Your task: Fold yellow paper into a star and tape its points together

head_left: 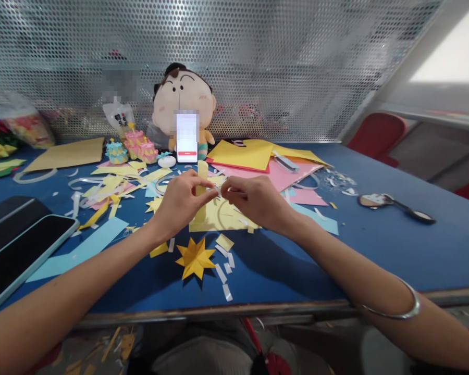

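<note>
My left hand [182, 200] is closed around a pale yellow paper strip [202, 213], which stands upright and shows above and below the fingers. Its thumb and forefinger point toward my right hand [256, 197], whose fingers are pinched together close by. A tiny whitish bit seems to lie between the two hands' fingertips; I cannot make out what it is. Under the hands lies a pale yellow paper sheet [226, 223]. Nearer to me, a folded yellow paper star [195, 258] rests on the blue table beside several small white strips [227, 291].
A lit phone [187, 138] leans on a plush doll [183, 99] at the back. Paper cake models [135, 143] stand left of it. Coloured sheets [240, 155] and a box cutter [285, 162] lie to the right. Another phone [27, 255] is at the left edge.
</note>
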{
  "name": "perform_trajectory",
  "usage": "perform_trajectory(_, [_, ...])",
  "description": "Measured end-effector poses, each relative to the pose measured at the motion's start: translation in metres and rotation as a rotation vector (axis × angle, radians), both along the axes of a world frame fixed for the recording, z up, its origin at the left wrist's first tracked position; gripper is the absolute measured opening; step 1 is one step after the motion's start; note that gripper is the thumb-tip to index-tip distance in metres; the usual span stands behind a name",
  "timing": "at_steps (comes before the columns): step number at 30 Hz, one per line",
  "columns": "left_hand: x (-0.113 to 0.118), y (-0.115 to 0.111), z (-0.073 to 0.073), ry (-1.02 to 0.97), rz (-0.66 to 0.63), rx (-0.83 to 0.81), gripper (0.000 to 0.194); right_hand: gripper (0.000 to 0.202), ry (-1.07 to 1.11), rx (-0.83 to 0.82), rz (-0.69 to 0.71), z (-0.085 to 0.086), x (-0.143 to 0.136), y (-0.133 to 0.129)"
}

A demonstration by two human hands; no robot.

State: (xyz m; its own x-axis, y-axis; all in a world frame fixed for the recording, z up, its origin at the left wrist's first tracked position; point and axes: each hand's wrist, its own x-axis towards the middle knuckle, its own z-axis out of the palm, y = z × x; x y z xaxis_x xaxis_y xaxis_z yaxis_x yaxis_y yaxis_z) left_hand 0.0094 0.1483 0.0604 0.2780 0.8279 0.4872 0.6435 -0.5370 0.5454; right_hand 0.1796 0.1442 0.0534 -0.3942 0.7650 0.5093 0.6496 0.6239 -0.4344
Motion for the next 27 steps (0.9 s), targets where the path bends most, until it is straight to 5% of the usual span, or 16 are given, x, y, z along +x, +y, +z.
perform_trajectory(9, [0.003,-0.008,0.002,0.003,-0.045,0.020,0.006,0.012,-0.039,0.047,-0.028,-0.003,-0.002,0.000])
perform_trajectory(18, [0.001,-0.001,0.007,-0.531,-0.209,-0.460,0.016,0.018,0.146,0.266,-0.061,-0.001,-0.006,-0.011])
perform_trajectory(27, [-0.011,0.011,0.008,-0.668,-0.189,-0.530,0.008,0.015,0.370,0.447,-0.123,0.002,-0.006,-0.020])
